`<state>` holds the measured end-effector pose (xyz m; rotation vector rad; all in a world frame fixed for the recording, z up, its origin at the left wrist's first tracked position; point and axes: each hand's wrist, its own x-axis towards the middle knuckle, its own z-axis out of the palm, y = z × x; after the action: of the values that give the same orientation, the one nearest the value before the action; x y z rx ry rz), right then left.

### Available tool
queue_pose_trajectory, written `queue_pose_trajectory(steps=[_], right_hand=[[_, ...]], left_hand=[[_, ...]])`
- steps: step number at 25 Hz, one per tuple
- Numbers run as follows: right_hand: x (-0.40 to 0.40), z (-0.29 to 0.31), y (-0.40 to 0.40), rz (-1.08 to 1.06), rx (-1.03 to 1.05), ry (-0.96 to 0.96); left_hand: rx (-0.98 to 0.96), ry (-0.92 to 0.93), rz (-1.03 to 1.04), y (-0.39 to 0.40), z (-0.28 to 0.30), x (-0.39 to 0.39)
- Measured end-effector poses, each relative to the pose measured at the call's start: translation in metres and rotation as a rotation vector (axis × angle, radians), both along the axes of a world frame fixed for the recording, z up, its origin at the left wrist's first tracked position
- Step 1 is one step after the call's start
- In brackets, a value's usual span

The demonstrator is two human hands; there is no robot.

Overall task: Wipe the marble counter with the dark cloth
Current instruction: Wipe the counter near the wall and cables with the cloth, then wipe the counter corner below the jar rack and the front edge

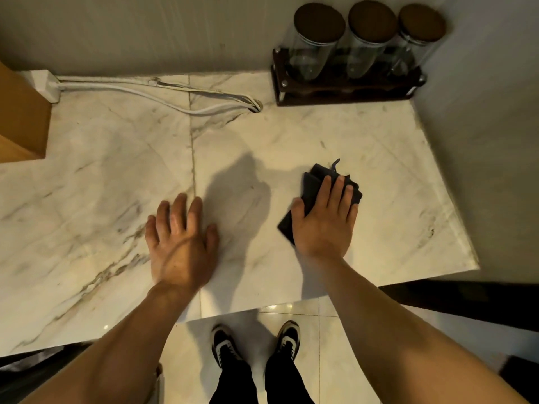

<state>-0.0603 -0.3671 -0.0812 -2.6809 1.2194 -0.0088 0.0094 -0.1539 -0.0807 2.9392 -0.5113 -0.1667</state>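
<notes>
The white marble counter (102, 176) with grey veins fills most of the view. A folded dark cloth (313, 182) lies on its right half. My right hand (323, 220) presses flat on top of the cloth, fingers spread over it, covering most of it. My left hand (180, 240) rests palm down on the bare marble near the middle seam, fingers apart, holding nothing.
A dark wooden rack (347, 90) with three glass jars (316, 39) stands at the back right against the wall. White cables (151, 91) run from a power strip (48, 84) at back left. A wooden box (20, 123) sits far left. The counter's front edge is near my feet.
</notes>
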Motion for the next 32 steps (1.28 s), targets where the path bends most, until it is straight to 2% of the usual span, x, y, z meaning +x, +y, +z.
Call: queue_pose_trajectory(steps=[6,11,16,21,25,32], right_hand=[[-0.035,0.0,0.013,0.02,0.007,-0.021],[-0.059,-0.001,0.01,0.122,0.012,-0.012],[-0.078,-0.001,-0.007,0.278,-0.018,0.003],[-0.093,0.003,-0.033,0.474,-0.04,0.054],[-0.103,0.007,-0.061,0.655,-0.058,0.089],[-0.096,0.01,-0.104,0.9,-0.058,0.175]], left_hand=[[-0.003,-0.017,-0.009,0.0,-0.003,-0.001],[-0.002,0.013,-0.026,0.001,0.001,0.0],[-0.082,0.041,-0.01,-0.008,0.012,-0.007],[-0.142,0.018,-0.179,-0.045,0.013,-0.041],[-0.082,0.016,-0.279,-0.082,0.011,-0.056],[0.009,0.012,-0.274,-0.09,-0.003,-0.047]])
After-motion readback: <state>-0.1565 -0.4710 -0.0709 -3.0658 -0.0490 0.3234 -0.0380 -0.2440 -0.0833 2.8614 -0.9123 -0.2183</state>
